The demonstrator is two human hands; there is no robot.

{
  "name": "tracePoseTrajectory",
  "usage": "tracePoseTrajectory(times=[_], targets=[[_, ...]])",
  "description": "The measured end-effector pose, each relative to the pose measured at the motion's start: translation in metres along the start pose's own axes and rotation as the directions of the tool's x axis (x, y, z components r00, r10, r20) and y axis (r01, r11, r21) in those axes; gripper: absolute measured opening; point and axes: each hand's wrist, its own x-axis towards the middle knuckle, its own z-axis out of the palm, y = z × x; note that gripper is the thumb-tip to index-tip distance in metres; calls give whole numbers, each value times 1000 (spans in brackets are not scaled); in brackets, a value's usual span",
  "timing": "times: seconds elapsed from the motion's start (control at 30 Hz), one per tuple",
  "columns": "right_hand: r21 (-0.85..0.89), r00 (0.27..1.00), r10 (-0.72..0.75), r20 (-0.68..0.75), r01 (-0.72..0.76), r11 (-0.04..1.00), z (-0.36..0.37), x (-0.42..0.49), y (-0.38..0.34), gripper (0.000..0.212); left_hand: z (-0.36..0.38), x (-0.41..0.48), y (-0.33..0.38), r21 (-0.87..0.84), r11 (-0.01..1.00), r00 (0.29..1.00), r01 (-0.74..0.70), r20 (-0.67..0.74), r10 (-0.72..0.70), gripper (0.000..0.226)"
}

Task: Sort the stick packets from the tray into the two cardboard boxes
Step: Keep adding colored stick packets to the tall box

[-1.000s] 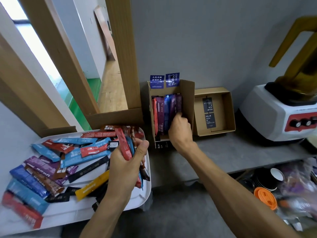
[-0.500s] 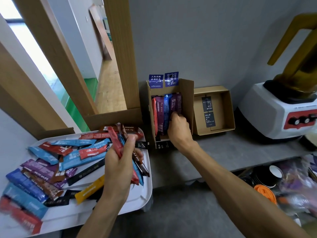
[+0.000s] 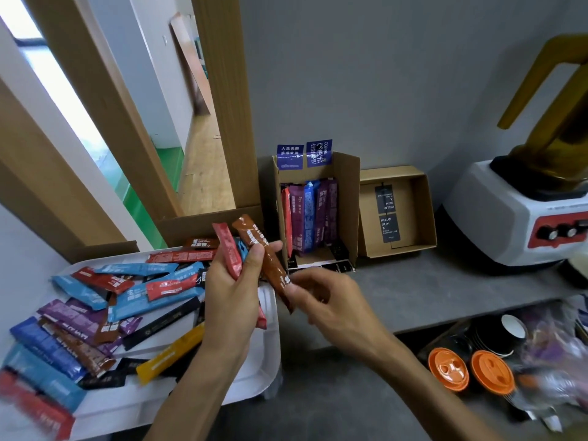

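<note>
Left hand (image 3: 234, 291): fingers curled round a handful of packets (image 3: 229, 251) held fanned and upright, thumb across the front. My guess is that's so each colour can be read and peeled off one by one.
Right hand (image 3: 331, 300): fingers bent, thumb and fingertips pinching the lower end of the brown packet (image 3: 265, 256). It looks ready to slide it out of the fan.
Brown packet: at 1 o'clock in the handful, tilted, top end sticking up past the red one. Glossy foil-type film, long and flat, crimped ends (should slip free easily, but slick stuff can drag its neighbour along).
Tray (image 3: 254, 389): white plastic with rounded corners, at 8 o'clock from the hands. It's heaped with loose packets (image 3: 152, 291) in blue, red, purple, black, brown and one yellow, lying every which way.
Upright box (image 3: 348, 202): at 1 o'clock from the hands, plain corrugated cardboard standing on end with its open face toward the person. A row of packets (image 3: 310, 214) stands inside, mostly purple with a blue and a red.
Flat box (image 3: 426, 211): at 2 o'clock, just beside the upright one. It's a shallow cardboard tray with black printed cards inside and no packets that I can see.
Progress: early, I'd say, since most of the pile is unsorted.
Rest: a white blender base (image 3: 515, 214) at 3 o'clock on the grey counter (image 3: 445, 288), orange lids (image 3: 448, 369) below at 5 o'clock.
</note>
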Motion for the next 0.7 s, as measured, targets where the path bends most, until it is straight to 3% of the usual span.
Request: tracePoseTrajectory(times=[0.13, 0.3, 0.47, 0.57, 0.7], targets=[[19, 1000, -4, -26, 4, 1000, -3, 0, 0, 5, 13, -1, 2, 13, 1000, 999, 0, 46, -1, 34], [48, 997, -16, -76, 20, 999, -15, 0, 7, 6, 20, 1, -1, 129, 990, 998, -53, -36, 58, 24], [91, 993, 9, -116, 2, 996, -22, 5, 18, 6, 34, 8, 4, 213, 970, 991, -121, -25, 129, 24], [64, 960, 65, -274, -49, 997, -33, 9, 33, 23, 52, 22, 11, 342, 925, 985, -168, 88, 146, 26], [-64, 847, 83, -524, -137, 989, -52, 22, 57, 22, 91, 68, 3, 551, 812, 981, -192, 142, 136, 37]])
